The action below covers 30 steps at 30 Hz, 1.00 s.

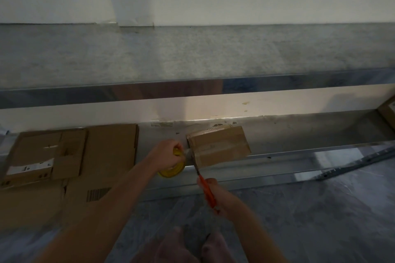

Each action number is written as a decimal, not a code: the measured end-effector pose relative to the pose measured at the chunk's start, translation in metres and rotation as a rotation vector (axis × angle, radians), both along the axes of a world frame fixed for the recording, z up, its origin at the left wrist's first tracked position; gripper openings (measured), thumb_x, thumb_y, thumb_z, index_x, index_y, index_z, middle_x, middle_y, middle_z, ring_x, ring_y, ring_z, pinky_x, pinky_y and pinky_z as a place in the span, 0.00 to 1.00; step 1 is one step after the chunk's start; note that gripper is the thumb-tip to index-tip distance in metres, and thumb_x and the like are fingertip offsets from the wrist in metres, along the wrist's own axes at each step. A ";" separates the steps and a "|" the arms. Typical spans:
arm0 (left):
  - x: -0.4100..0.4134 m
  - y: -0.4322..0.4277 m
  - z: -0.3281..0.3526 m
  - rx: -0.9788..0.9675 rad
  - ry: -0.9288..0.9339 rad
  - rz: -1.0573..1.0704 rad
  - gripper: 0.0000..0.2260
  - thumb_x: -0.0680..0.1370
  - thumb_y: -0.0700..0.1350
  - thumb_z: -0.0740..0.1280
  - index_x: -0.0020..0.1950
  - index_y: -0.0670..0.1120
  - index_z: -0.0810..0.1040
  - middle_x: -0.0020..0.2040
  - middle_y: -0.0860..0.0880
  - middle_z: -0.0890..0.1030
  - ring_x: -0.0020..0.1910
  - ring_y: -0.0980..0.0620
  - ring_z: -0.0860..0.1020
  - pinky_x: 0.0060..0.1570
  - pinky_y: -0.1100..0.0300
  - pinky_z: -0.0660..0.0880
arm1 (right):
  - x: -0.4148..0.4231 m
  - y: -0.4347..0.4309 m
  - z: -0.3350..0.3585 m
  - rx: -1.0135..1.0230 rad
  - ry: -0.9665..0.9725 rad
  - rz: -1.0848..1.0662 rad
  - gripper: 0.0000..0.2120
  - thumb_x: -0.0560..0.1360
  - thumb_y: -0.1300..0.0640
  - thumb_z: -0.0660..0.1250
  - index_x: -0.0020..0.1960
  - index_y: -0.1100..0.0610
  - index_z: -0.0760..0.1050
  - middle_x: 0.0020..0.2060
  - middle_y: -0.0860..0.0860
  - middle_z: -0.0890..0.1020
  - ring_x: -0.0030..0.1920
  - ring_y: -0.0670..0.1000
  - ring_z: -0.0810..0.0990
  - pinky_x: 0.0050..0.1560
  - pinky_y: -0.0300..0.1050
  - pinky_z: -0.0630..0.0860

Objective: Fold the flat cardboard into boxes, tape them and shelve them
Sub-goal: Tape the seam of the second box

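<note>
A small folded cardboard box (220, 145) lies on the low metal shelf (299, 130), with clear tape along its top. My left hand (168, 153) grips a yellow tape roll (172, 170) just left of the box, a strip of tape stretched from roll to box. My right hand (215, 196) holds orange-handled scissors (206, 190), blades pointing up at the tape beside the box's left end.
Flat cardboard sheets (70, 151) lie stacked on the shelf at the left, some hanging over its front edge. Another box (388, 113) sits at the far right. An upper shelf rail (192, 87) crosses above. My feet (192, 245) stand on grey floor.
</note>
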<state>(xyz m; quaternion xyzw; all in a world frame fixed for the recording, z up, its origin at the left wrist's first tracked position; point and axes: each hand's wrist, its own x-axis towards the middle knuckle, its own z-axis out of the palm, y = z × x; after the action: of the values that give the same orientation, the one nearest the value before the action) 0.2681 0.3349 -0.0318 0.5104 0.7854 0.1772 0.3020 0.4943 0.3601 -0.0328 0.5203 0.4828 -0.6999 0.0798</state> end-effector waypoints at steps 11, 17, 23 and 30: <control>-0.005 -0.006 0.003 0.007 -0.018 0.028 0.09 0.71 0.49 0.73 0.47 0.55 0.76 0.46 0.55 0.76 0.44 0.58 0.73 0.36 0.67 0.67 | -0.007 -0.001 0.001 -0.034 0.141 -0.066 0.08 0.79 0.46 0.63 0.50 0.51 0.70 0.33 0.50 0.72 0.30 0.45 0.69 0.24 0.34 0.63; -0.007 -0.009 0.006 0.004 -0.030 0.036 0.08 0.71 0.48 0.74 0.46 0.55 0.76 0.47 0.54 0.77 0.46 0.55 0.75 0.38 0.63 0.69 | -0.013 -0.004 -0.018 0.058 0.106 -0.071 0.08 0.81 0.52 0.59 0.57 0.54 0.72 0.33 0.51 0.75 0.29 0.46 0.71 0.28 0.38 0.66; -0.005 -0.010 0.008 0.017 -0.032 0.039 0.09 0.71 0.49 0.74 0.47 0.54 0.76 0.46 0.55 0.76 0.45 0.57 0.74 0.37 0.65 0.68 | -0.013 -0.006 -0.027 0.181 0.081 -0.083 0.09 0.79 0.61 0.60 0.48 0.51 0.77 0.26 0.46 0.76 0.24 0.42 0.72 0.24 0.35 0.67; -0.004 -0.012 0.009 0.023 -0.042 0.056 0.08 0.71 0.47 0.74 0.44 0.54 0.75 0.46 0.53 0.77 0.43 0.57 0.75 0.36 0.65 0.67 | -0.015 -0.006 -0.031 0.225 0.065 -0.117 0.08 0.78 0.62 0.62 0.47 0.52 0.77 0.25 0.45 0.76 0.21 0.40 0.71 0.22 0.34 0.65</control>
<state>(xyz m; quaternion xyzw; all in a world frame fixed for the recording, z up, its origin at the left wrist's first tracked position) 0.2637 0.3224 -0.0229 0.4879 0.7907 0.2052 0.3075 0.4790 0.3537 -0.0639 0.5303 0.5293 -0.6613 -0.0359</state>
